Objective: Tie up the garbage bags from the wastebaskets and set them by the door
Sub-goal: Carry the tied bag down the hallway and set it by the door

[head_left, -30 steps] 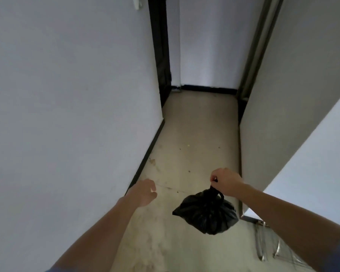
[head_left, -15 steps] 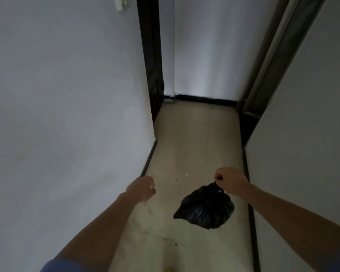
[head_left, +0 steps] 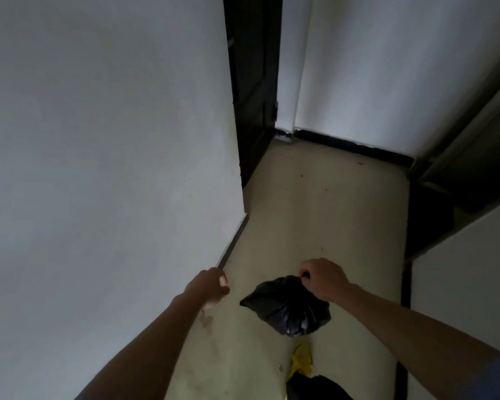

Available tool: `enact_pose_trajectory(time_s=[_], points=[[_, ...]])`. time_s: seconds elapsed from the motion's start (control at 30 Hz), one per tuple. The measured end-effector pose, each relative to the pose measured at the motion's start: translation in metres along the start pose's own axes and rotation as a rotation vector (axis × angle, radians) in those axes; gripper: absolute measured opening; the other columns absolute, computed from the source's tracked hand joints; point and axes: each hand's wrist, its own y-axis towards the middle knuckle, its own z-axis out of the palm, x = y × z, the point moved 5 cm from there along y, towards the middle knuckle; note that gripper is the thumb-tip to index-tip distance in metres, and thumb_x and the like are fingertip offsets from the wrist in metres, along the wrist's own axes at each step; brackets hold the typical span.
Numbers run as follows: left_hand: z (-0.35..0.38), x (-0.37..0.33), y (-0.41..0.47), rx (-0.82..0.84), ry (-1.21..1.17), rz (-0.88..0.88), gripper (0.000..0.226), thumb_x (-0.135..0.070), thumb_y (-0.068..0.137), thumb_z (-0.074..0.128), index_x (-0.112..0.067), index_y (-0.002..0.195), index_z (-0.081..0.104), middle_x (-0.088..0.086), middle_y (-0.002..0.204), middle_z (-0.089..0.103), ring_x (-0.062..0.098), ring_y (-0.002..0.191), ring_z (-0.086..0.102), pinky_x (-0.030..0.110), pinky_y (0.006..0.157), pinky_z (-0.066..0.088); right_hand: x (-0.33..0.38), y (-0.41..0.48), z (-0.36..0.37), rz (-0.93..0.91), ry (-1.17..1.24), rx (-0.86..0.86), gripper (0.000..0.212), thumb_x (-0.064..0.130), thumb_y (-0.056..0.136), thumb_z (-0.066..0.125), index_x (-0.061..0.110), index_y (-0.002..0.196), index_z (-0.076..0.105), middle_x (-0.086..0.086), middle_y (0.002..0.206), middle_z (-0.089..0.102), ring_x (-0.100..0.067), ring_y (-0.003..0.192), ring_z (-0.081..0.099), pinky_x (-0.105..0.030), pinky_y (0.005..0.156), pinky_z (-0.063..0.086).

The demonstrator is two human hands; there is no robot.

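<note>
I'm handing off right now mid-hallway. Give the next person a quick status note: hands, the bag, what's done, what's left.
Right hand: closed on the gathered neck of the black garbage bag, which hangs clear of the floor.
Left hand: loosely curled, holding nothing, near the left wall.
Done: the bag's top is bunched shut.
Left: carry it on down the hallway and set it by the door. A dark doorway lies ahead on the left.

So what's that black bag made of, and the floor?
The bag looks like thin black plastic film: it is crinkled, gathered at the top where the right hand grips it, and has small shiny glints. The floor seems a hard, pale, matte surface, maybe tile or concrete; it is smooth with specks and stains, but the dim light leaves that open.
</note>
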Motion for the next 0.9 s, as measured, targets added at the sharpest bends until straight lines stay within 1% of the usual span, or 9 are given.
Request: enact_pose_trajectory(time_s=[0.13,0.27,0.33,0.4,0.47,0.57,0.73,0.83,0.9], points=[[-0.023,-0.02,0.055,-0.028,-0.063,-0.054,0.023,-0.03,0.091,0.056,-0.02,0.111,0.062,0.003,0.116,0.062,0.019,0.106,0.058,0.03,0.089,0.047,-0.006,0.085,-0.03,-0.042,-0.017,0.075,0.021,0.023,0.092,0.055,0.022,0.107,0.069,0.0,0.108,0.07,-0.022,0.095,0.065,-0.029,0.078,0.05],[-0.03,-0.019,0.107,-0.005,-0.142,-0.138,0.021,-0.032,0.089,0.057,-0.023,0.107,0.063,0.002,0.115,0.064,0.018,0.103,0.061,0.035,0.092,0.05,-0.002,0.171,-0.043,-0.084,-0.008,0.137,0.023,0.023,0.094,0.054,0.022,0.111,0.068,0.0,0.113,0.069,-0.021,0.097,0.065,-0.027,0.077,0.047],[-0.03,-0.015,0.141,0.017,-0.156,-0.158,0.02,-0.032,0.089,0.057,-0.022,0.105,0.064,0.002,0.114,0.065,0.019,0.104,0.06,0.036,0.093,0.05,-0.002,0.217,-0.043,-0.068,0.02,0.141,0.022,0.023,0.095,0.054,0.022,0.111,0.068,0.0,0.113,0.069,-0.022,0.097,0.065,-0.026,0.074,0.044],[-0.026,-0.013,0.18,0.038,-0.16,-0.166,0.021,-0.032,0.09,0.056,-0.022,0.106,0.064,0.002,0.114,0.064,0.02,0.106,0.06,0.034,0.093,0.049,-0.007,0.265,-0.036,-0.029,0.053,0.129,0.02,0.022,0.093,0.055,0.022,0.108,0.069,0.0,0.114,0.069,-0.023,0.1,0.064,-0.026,0.077,0.045],[-0.021,-0.01,0.223,0.054,-0.163,-0.169,0.021,-0.032,0.09,0.056,-0.022,0.107,0.063,0.002,0.115,0.064,0.019,0.107,0.059,0.034,0.093,0.049,-0.014,0.311,-0.024,0.016,0.091,0.126,0.02,0.021,0.092,0.056,0.022,0.107,0.069,-0.001,0.114,0.069,-0.023,0.101,0.064,-0.027,0.08,0.046],[-0.012,-0.001,0.288,0.058,-0.197,-0.195,0.021,-0.031,0.09,0.055,-0.022,0.106,0.064,0.002,0.115,0.065,0.02,0.106,0.06,0.035,0.093,0.05,-0.023,0.377,0.002,0.079,0.136,0.143,0.021,0.018,0.092,0.056,0.019,0.108,0.071,-0.003,0.113,0.07,-0.025,0.101,0.065,-0.027,0.078,0.045],[0.007,0.011,0.371,0.011,-0.248,-0.259,0.021,-0.027,0.089,0.053,-0.02,0.105,0.065,0.004,0.112,0.068,0.023,0.104,0.063,0.037,0.092,0.051,-0.04,0.465,0.048,0.19,0.218,0.151,0.024,0.014,0.087,0.058,0.019,0.105,0.074,-0.006,0.114,0.071,-0.028,0.106,0.064,-0.03,0.087,0.048],[0.031,0.027,0.414,-0.01,-0.238,-0.286,0.022,-0.026,0.089,0.053,-0.021,0.107,0.064,0.005,0.113,0.068,0.023,0.105,0.063,0.038,0.092,0.051,-0.053,0.511,0.093,0.206,0.285,0.204,0.027,0.016,0.086,0.061,0.016,0.111,0.072,-0.008,0.117,0.07,-0.027,0.108,0.064,-0.029,0.087,0.048],[0.051,0.04,0.44,-0.022,-0.228,-0.302,0.022,-0.025,0.088,0.053,-0.021,0.107,0.064,0.006,0.112,0.069,0.024,0.105,0.063,0.039,0.091,0.052,-0.064,0.536,0.128,0.235,0.323,0.248,0.032,0.017,0.084,0.064,0.014,0.116,0.07,-0.01,0.121,0.069,-0.028,0.112,0.063,-0.03,0.093,0.049]])
